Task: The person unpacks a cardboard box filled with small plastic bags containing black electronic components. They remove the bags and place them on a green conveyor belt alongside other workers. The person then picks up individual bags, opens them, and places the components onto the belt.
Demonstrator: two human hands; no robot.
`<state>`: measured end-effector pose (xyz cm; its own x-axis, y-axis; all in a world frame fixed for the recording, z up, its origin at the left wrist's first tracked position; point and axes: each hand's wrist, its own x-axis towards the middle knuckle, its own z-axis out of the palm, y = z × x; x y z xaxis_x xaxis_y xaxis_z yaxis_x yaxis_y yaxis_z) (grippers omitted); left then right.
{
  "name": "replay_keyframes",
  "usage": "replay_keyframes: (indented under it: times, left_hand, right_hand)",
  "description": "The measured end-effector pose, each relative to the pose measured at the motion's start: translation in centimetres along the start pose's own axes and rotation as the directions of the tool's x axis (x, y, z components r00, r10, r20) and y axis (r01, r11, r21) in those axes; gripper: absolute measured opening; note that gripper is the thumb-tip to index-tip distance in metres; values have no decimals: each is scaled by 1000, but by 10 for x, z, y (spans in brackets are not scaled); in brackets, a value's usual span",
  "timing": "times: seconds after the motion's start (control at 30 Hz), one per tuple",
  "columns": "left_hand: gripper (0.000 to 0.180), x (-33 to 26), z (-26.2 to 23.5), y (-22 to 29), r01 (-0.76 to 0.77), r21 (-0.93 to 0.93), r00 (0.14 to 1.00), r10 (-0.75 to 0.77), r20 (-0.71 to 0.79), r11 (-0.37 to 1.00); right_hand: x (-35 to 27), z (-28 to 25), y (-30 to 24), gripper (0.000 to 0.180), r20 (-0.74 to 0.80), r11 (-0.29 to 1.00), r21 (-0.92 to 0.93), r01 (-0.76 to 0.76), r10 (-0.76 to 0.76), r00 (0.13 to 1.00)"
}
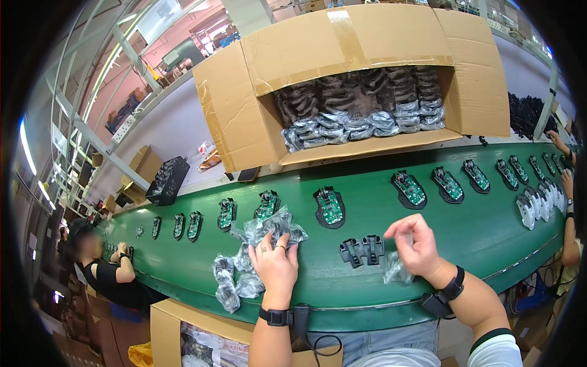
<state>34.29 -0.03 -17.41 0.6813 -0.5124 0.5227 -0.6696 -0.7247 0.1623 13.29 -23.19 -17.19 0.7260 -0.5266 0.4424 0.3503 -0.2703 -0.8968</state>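
black plastic parts (372,249): long axes near-far, pointing end unclear. left hand (275,262) on clear-bagged parts (284,220), right hand (417,246) curled; grips: cannot tell. open carton (379,40): stacked bagged pieces (382,120).

Crinkled, glossy clear plastic bags (252,230)

L head-cam, down @ belt (361,295)

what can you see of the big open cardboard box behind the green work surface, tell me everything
The big cardboard box is brown, with shiny tape on its upper flap. Its opening faces the camera; the upper and side flaps are spread wide. Inside, plastic-bagged items are stacked in columns, dark above and silvery below. It sits just beyond the green work surface; its underside is hidden.
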Motion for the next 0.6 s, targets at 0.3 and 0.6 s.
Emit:
replay_keyframes:
  times: [0.3,0.6]
  left_hand:
    - [11,-2,-25,28,-204,-727,950,-47,-308,655]
    - [16,-33,-18,62,-5,-934,1000,-26,-15,356]
  right_hand:
    - [0,14,-22,42,311,935,-269,229,-141,940]
    - [4,8,-23,14,136,982,-183,46,-21,990]
